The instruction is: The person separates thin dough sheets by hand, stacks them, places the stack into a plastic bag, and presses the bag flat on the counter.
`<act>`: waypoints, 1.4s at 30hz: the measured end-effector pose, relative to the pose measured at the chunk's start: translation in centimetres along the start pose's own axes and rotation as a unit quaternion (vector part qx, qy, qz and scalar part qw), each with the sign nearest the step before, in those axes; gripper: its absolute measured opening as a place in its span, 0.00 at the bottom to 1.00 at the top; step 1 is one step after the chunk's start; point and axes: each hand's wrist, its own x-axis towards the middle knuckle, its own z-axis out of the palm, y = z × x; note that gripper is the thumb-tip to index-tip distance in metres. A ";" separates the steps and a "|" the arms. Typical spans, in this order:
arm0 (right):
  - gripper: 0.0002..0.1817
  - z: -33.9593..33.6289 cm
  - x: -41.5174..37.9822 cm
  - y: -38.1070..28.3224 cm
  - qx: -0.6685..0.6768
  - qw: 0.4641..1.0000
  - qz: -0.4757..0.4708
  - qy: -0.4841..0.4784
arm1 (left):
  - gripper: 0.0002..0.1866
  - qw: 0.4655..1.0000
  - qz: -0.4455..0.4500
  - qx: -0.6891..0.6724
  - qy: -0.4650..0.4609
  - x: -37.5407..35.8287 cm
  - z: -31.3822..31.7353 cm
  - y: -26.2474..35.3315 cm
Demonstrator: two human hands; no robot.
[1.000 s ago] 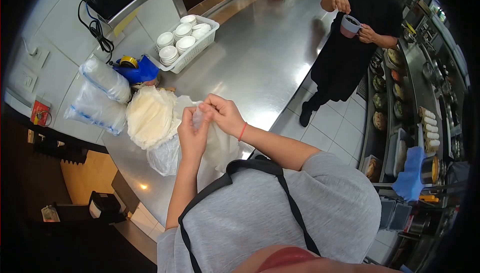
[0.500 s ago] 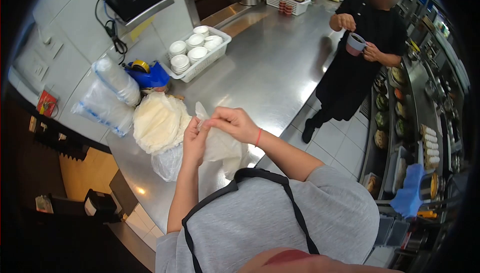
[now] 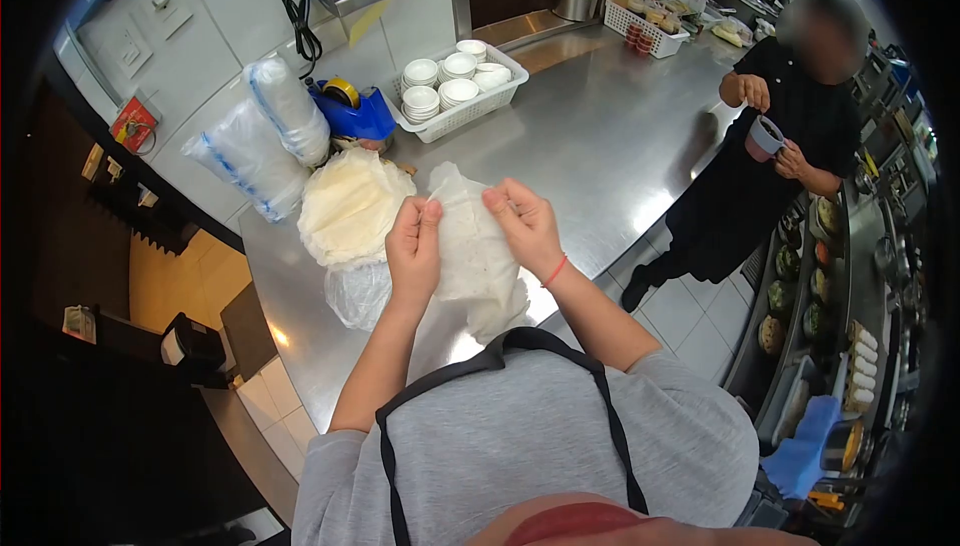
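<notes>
Two hands: I see both through the head camera, raised over the near part of the table (image 3: 600, 111), with one pale sheet (image 3: 468, 246) spread between them.
Left hand (image 3: 413, 249): I read its fingers as narrow, thumb on top, pinching the sheet's left edge.
Right hand (image 3: 528, 229): its fingers are narrow too, gripping the opposite edge; a red band (image 3: 556, 271) circles the wrist.
Sheet position: in front of the person's chest, thin and crinkled, lower end drooping; I cannot tell whether it touches the table.
Round stack (image 3: 352, 206): cream, ragged-edged layers lying just beside the left hand.
Clear plastic (image 3: 357, 296): crumpled at the stack's near edge.
Bagged bundles (image 3: 250, 161): two, beside the wall, blue markings on the wrap.
Tape dispenser (image 3: 366, 118): blue, yellow roll in it, behind the stack.
White basket (image 3: 472, 109): holds piled small white cups (image 3: 458, 92).
Co-worker (image 3: 725, 206): stands past the table in black, holding a mug (image 3: 764, 139).
</notes>
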 end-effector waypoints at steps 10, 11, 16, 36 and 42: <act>0.11 -0.5 0.4 -2.0 0.006 0.999 -0.017 -0.038 | 0.11 0.994 -0.060 -0.042 -0.083 1.5 0.0 0.6; 0.11 -0.6 0.5 -1.7 -0.004 1.000 -0.025 -0.011 | 0.10 0.994 -0.065 -0.066 -0.065 1.6 0.1 1.0; 0.11 -2.2 1.3 -0.5 -0.003 0.999 -0.007 0.042 | 0.07 0.997 -0.049 0.004 -0.051 1.9 -0.6 0.4; 0.09 -1.1 0.4 0.0 -0.081 0.982 0.057 -0.160 | 0.12 0.991 -0.018 0.097 -0.089 0.8 -2.0 -1.3; 0.10 -2.5 0.3 1.2 -0.082 0.981 0.063 -0.163 | 0.12 0.980 -0.164 -0.021 -0.111 1.3 -2.7 -3.0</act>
